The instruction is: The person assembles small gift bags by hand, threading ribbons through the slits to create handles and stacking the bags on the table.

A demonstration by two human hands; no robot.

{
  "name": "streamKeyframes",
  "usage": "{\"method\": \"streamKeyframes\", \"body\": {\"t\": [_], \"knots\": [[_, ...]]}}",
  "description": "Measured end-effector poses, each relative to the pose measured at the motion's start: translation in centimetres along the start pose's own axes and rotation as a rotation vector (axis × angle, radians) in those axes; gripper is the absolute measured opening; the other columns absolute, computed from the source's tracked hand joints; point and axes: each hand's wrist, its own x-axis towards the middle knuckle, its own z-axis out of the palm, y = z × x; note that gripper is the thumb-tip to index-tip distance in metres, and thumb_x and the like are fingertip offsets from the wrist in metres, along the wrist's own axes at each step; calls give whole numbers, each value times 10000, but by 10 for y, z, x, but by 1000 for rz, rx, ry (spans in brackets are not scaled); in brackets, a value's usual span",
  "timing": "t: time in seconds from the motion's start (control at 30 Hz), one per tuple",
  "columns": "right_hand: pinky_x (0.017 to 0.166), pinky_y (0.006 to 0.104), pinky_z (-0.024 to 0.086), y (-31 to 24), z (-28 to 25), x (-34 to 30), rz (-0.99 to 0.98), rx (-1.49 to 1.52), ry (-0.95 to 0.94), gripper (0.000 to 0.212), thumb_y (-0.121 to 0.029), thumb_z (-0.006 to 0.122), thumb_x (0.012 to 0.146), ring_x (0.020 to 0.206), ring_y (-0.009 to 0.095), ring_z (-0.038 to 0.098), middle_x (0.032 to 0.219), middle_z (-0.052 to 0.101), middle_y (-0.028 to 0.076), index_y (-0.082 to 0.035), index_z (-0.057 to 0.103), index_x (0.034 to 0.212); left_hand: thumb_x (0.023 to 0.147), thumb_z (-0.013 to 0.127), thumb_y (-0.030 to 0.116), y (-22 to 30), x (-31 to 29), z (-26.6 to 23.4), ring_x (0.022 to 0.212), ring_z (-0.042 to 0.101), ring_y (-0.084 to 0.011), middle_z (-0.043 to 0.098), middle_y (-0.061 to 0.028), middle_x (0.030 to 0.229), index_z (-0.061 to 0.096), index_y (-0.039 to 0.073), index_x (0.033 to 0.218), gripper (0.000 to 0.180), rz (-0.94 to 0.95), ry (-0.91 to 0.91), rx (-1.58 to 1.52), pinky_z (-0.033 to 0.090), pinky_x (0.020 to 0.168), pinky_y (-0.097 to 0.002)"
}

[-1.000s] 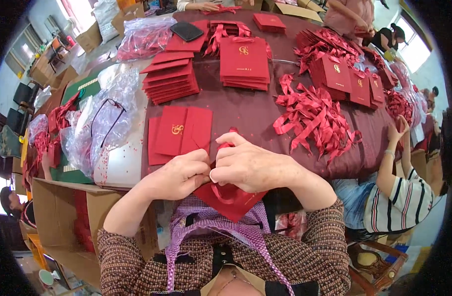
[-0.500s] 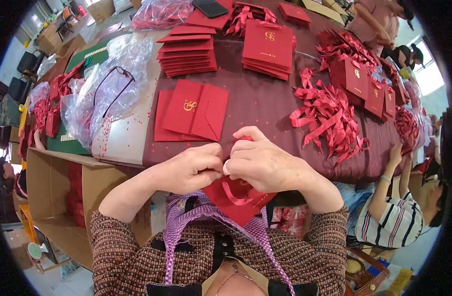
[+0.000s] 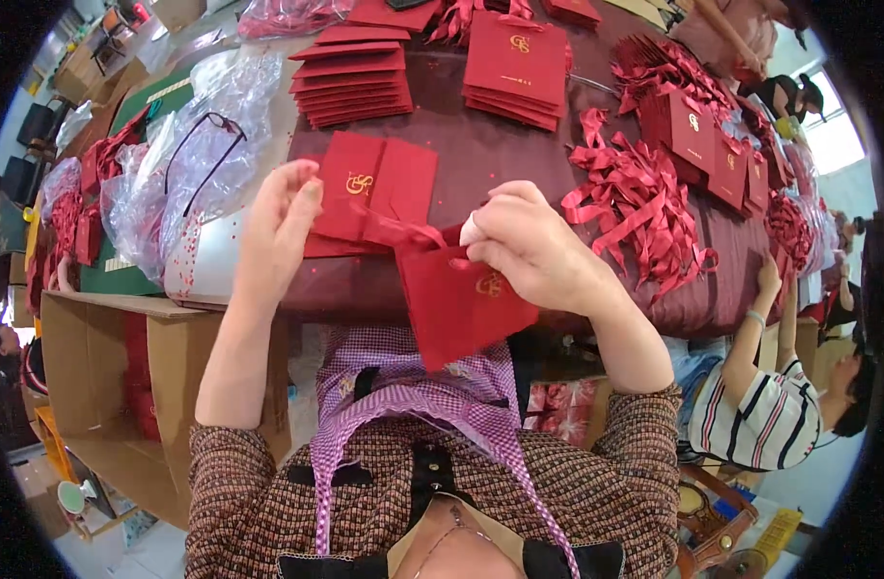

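In front of me, at the table edge, hangs a small red paper bag (image 3: 466, 309) with a gold emblem, tilted. My right hand (image 3: 538, 246) pinches its upper right edge; a pale cover shows on one finger. A red ribbon (image 3: 394, 230) runs from the bag's top towards my left hand (image 3: 285, 217), which is raised to the left with its fingers curled together at the ribbon's line. The exact grip is blurred against the red behind it. Just beyond lie flat red envelope-like bags (image 3: 365, 183) with the same emblem.
A heap of red ribbons (image 3: 644, 212) lies to the right. Stacks of red bags (image 3: 350, 82) stand at the back, with more finished bags (image 3: 693, 135) farther right. Black glasses (image 3: 205, 159) rest on clear plastic. An open cardboard box (image 3: 95, 386) is at left; another person (image 3: 765, 405) sits at right.
My left hand has moved away from the bag, up and to the left, drawing out ribbon. My right hand has shifted slightly up and right, and the bag has risen with it.
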Motion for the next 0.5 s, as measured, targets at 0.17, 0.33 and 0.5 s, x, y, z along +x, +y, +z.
{"method": "streamKeyframes", "body": {"t": [0.17, 0.33, 0.5], "knots": [[893, 366, 407, -1, 1, 6, 22, -92, 101, 102, -17, 641, 801, 859, 267, 577, 816, 606, 69, -50, 608, 891, 904, 612, 133, 22, -36, 34, 1020, 565, -125, 633, -61, 1103, 559, -23, 1208, 346, -198, -519, -266, 470, 900, -297], [814, 351, 471, 11, -14, 20, 124, -63, 256, 192, -56, 642, 835, 898, 247, 612, 889, 647, 83, -27, 621, 1024, 975, 525, 114, 13, -46, 51, 932, 580, -90, 655, -27, 1013, 580, -32, 1163, 244, -132, -507, -235, 486, 838, -267], [716, 301, 492, 45, -32, 8, 432, 86, 59, 218, -197, 585, 922, 777, 166, 638, 800, 670, 104, 13, 641, 915, 984, 525, 138, 12, -42, 56, 896, 569, -76, 651, -8, 967, 596, -30, 1118, 227, -129, -504, -263, 482, 804, -257]]}}
